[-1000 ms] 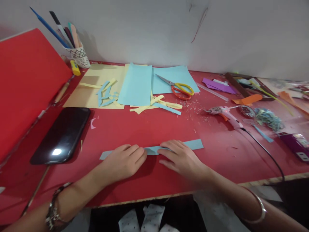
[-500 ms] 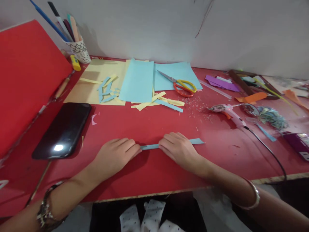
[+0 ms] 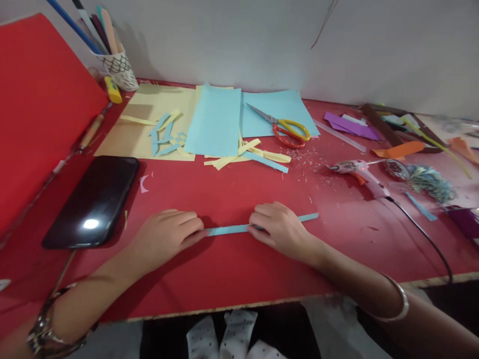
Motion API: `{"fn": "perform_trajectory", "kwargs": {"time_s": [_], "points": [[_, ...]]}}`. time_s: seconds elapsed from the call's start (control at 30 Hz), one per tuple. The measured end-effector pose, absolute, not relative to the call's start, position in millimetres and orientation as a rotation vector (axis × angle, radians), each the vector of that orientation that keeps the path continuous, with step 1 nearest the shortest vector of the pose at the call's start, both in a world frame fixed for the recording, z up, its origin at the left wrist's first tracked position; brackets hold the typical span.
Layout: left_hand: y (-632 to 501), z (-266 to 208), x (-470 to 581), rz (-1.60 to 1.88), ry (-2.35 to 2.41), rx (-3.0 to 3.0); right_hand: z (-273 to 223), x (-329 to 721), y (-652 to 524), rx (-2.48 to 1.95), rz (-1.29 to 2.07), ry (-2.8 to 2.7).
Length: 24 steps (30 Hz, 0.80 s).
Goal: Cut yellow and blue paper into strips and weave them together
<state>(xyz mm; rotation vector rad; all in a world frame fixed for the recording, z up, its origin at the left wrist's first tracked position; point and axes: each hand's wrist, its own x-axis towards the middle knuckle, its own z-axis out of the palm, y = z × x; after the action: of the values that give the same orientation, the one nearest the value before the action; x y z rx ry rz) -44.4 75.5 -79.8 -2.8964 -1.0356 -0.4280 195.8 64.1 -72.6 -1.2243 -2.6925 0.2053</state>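
Red tabletop [image 3: 232, 279] spreads before a person working with two bare hands, a red panel [image 3: 41, 109] slanting up along its left side. Toward the wall, a pale yellow sheet [image 3: 108, 142] lies under cut strips, with one light blue sheet [image 3: 215, 122] overlapping its right edge and a second blue sheet [image 3: 294, 107] just beside that. A black phone [image 3: 88, 194] rests face up near the panel. At front, the left hand [image 3: 172, 229] has its fingers together, thumb and fingertips pinching a narrow blue paper strip [image 3: 228, 230] by its left part; the right hand [image 3: 279, 227] curls its fingers over the same strip farther along, gripping it near the middle. A pink glue gun [image 3: 362, 175], its cord trailing off the edge, lies to the right. Scissors [image 3: 276, 121] with one red and one yellow handle rest partly on the second blue sheet. The strip stretches across the table between the hands, its right end showing beyond the right hand.
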Motion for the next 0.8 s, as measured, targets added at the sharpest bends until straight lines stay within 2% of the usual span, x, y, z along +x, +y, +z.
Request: {"fn": "perform_trajectory", "kwargs": {"time_s": [0.23,0.8], "points": [[75.6,-83.1,-54.6,-0.517,-1.158,-3.065,-73.3,195.2,64.1,-1.209,0.175,-2.722],[63.7,-86.0,-61.8,-0.335,-1.567,-2.871,-71.1,192.8,66.3,-1.284,0.246,-2.711]]}}
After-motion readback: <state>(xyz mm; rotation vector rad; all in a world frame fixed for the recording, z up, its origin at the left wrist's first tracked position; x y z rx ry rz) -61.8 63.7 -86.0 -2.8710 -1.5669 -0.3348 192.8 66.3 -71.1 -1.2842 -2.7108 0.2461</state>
